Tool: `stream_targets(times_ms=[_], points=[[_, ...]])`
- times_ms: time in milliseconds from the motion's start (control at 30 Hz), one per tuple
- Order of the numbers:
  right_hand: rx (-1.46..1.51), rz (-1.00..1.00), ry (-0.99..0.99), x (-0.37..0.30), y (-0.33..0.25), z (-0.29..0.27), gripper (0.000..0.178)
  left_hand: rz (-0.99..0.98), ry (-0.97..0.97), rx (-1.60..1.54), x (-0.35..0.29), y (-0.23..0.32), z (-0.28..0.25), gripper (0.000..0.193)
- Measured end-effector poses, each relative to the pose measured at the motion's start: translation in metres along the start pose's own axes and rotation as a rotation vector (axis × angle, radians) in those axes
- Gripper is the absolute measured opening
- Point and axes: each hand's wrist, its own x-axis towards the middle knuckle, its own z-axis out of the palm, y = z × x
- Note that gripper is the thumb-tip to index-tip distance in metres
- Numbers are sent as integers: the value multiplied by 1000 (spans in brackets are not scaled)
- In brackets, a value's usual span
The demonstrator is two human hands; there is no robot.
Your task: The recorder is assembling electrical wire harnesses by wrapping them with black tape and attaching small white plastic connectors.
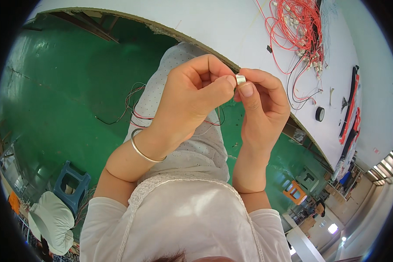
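Observation:
My right hand pinches a small white connector between thumb and forefinger, in front of the table's edge. My left hand is closed right beside it, thumb against bent forefinger, its tips meeting the connector's left side. What lies inside the left fingers is hidden. Thin red and black wires trail across my lap below the left wrist. A few strands come out again on the right of that wrist.
The white table curves round ahead and to the right. On it lie a tangle of red wires with white connectors, a black tape roll and black-and-red bundles. A blue stool stands at the lower left, an orange stool at the right.

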Motion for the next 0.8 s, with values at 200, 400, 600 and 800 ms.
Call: stream_targets(times_ms=[200,400,600,800], points=[[-41,-138,-96,3,5,-5,17,15,-32,18,-2,-3,-3,5],[258,70,-105,0,15,-1,19,23,-5,43,-3,-3,1,7],[-224,-456,-146,10,11,-10,18,8,-65,-34,-7,0,-10,4],[-104,-225,-59,-3,2,-14,21,55,-91,148,-11,4,-2,8]])
